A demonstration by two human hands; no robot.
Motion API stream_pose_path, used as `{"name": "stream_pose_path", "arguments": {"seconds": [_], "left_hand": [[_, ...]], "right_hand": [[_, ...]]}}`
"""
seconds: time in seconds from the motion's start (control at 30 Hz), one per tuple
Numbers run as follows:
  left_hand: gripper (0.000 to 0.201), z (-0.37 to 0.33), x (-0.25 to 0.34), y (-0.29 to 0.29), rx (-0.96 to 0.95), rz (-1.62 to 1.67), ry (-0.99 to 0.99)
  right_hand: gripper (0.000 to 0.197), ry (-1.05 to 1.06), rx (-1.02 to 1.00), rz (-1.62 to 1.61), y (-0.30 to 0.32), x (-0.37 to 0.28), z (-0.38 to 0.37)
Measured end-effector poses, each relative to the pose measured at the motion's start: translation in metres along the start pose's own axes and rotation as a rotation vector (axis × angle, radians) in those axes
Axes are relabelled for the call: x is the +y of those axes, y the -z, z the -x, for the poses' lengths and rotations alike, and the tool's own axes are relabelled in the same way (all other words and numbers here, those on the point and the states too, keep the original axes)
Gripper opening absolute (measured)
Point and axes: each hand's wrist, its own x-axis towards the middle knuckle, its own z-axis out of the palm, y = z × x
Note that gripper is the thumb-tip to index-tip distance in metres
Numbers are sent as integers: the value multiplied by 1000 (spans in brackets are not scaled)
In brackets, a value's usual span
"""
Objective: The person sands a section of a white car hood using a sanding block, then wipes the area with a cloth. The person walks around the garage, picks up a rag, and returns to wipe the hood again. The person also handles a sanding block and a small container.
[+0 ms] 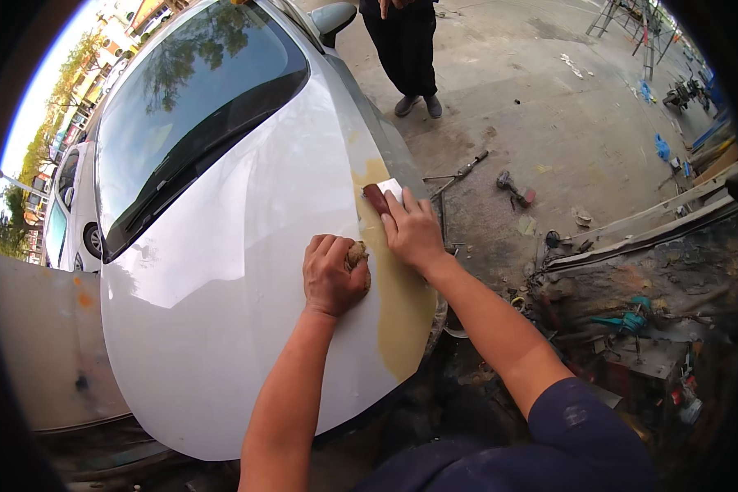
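Note:
A white car hood [221, 328] spreads out in front of me. Along its right edge runs a band of yellowish filler [406, 316]. My left hand [332, 275] is closed around a rough brown sponge [356, 254], resting on white paint at the filler's left border. Farther up, my right hand [414, 230] presses a piece of sandpaper [375, 198] against the filler. It shows a rounded red-brown part and a white part; the fingers cover the rest of it.
The windshield [197, 90] and a side mirror [334, 18] lie beyond the hood. A person [402, 49] stands past the car's right side. A power tool [515, 190] and a metal stand [463, 170] are on the concrete floor, with a bumper-like panel [648, 234] at right.

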Motion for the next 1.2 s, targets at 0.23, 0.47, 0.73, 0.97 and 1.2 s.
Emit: {"name": "stream_pose_path", "arguments": {"seconds": [0.23,0.47,0.73,0.97,1.2], "left_hand": [[20,0,0,-1,25,30,4],[19,-3,2,0,40,25,-6],[21,-2,2,-1,37,14,8],[21,-3,2,0,50,29,-6],[21,-1,1,-2,41,30,7]], "right_hand": [[54,-22,-29,-11,4,-9,1],[57,192,63,-40,42,-24,83],[48,-93,-26,10,-16,-2,-49],[52,155,-49,2,56,-30,107],[50,-55,48,18,-40,12,-84]]}}
